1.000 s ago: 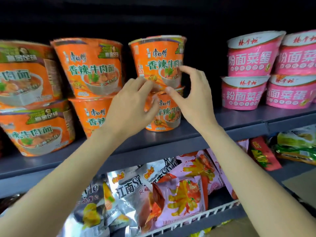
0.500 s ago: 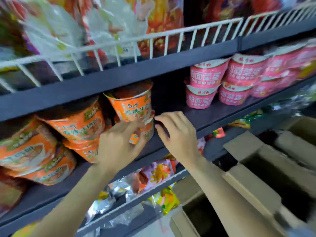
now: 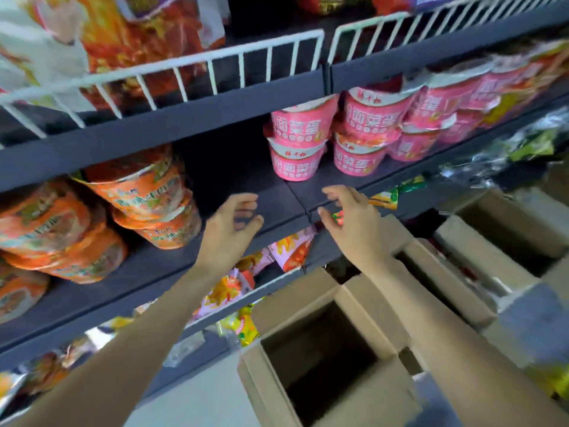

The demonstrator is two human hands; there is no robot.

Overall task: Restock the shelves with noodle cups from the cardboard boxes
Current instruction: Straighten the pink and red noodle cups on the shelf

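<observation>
Both hands, the left hand and right hand, hover empty with loosely curled fingers before the dark shelf, between stacked orange noodle cups and pink noodle cups, above an open cardboard box.

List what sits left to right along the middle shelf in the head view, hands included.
Orange noodle cups → left hand → pink noodle cups → right hand. The hands hang empty in front of the bare stretch of middle shelf.
</observation>
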